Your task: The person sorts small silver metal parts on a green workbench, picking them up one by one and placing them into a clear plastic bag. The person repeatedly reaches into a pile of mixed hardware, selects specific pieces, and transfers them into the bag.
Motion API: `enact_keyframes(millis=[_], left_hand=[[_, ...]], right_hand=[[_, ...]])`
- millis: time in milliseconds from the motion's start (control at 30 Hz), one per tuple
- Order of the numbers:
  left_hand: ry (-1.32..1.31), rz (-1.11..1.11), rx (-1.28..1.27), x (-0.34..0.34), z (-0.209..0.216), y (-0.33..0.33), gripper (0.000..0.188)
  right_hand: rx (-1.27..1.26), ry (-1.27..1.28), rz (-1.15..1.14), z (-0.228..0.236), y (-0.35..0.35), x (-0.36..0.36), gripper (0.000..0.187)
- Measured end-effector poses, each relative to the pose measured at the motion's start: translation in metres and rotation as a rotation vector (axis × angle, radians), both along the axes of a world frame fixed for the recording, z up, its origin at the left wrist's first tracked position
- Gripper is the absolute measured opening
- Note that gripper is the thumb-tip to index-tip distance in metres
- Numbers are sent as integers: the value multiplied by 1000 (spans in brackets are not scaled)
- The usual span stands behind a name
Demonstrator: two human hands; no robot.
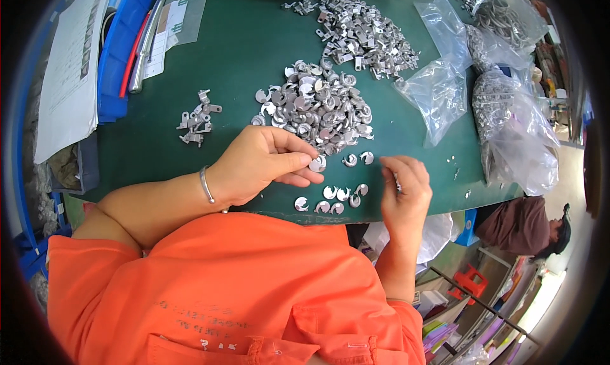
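My left hand (264, 158), with a bangle (206, 185) on its wrist, pinches a small round metal part (318, 164) between thumb and fingers. The part is a silvery disc with a notch, like those in the heap (321, 107) just beyond. To its right, my right hand (406, 190) is held with thumb and fingers curled together. A small light bit shows between those fingers, too small to name. Two loose notched parts (358, 159) lie between my hands. Nearer the table edge, several more (337, 196) rest in a loose group.
On the green table (235, 66) are a far pile of bent metal clips (368, 34) and a few clips (199, 118) at left. Clear plastic bags (438, 79) and filled bags (502, 117) stand at right. A blue bin (114, 85) stands at left. Another person (524, 225) is beyond the table.
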State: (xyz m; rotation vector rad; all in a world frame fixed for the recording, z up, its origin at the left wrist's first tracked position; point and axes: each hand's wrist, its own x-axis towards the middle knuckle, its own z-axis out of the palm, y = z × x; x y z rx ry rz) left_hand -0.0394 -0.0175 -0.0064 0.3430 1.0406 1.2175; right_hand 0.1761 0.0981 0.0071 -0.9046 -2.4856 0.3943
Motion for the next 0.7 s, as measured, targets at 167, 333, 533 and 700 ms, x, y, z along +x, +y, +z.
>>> enact_keyframes(millis=[167, 333, 533, 700], left_hand=[[-8, -9, 16, 0, 0, 0, 17], [29, 1, -7, 1, 1, 0, 14], [75, -25, 0, 1, 1, 0, 14], [103, -42, 23, 2, 2, 1, 16]], right_hand=[[29, -8, 24, -15, 1, -11, 16], [-666, 322, -289, -13, -2, -3, 11], [-979, 443, -253, 7, -1, 3, 13], [-963, 475, -213, 4, -3, 7, 13]])
